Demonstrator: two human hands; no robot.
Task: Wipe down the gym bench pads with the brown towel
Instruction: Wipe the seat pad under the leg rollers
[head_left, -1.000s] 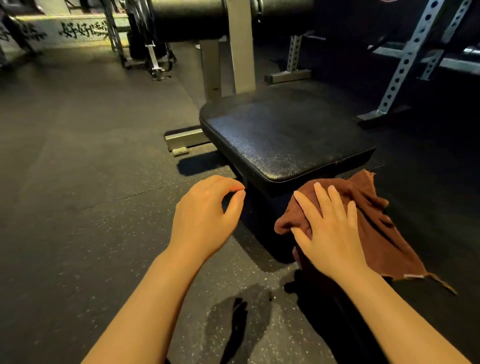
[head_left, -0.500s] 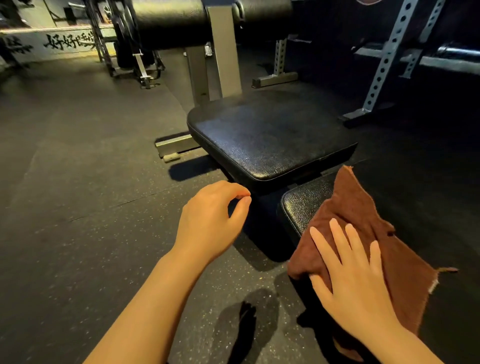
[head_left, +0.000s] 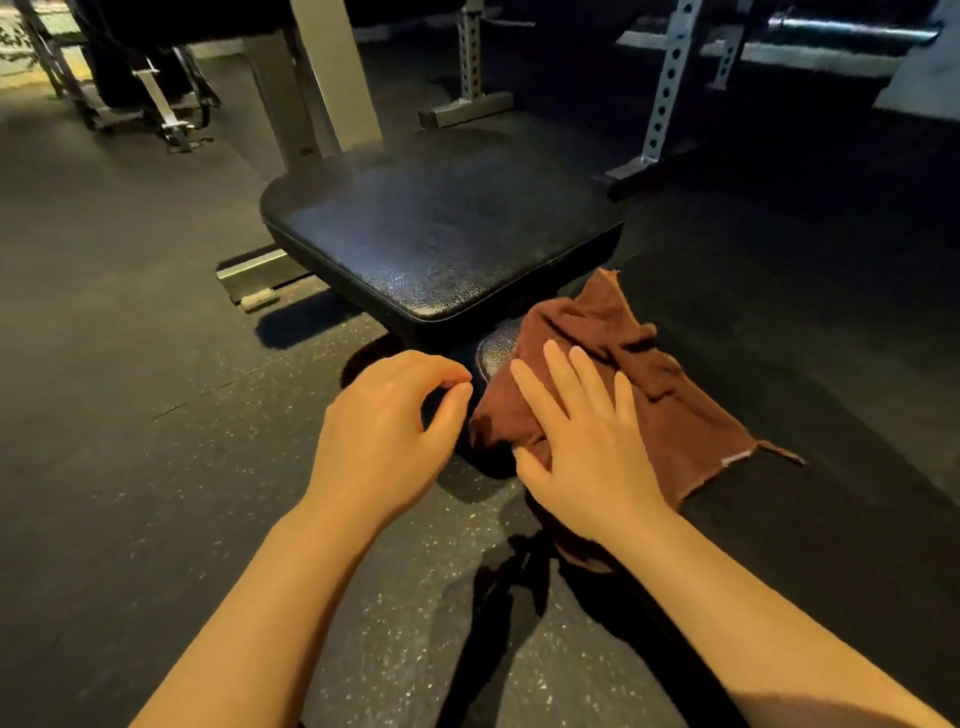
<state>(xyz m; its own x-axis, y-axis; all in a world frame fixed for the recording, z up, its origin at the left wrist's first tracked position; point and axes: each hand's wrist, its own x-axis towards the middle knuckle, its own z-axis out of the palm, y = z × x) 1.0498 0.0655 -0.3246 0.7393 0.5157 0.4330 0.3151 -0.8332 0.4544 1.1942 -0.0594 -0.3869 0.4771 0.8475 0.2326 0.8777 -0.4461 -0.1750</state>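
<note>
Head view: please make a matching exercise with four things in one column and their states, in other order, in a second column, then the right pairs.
Things:
1. towel
2. left hand
3. right hand
4. seat pad

States:
A. fingers loosely curled, holding nothing
B. black, bare, nothing on it
C. brown, spread over the lower pad
D. flat, pressing on the towel

Pairs: 1-C, 2-A, 3-D, 4-B
</note>
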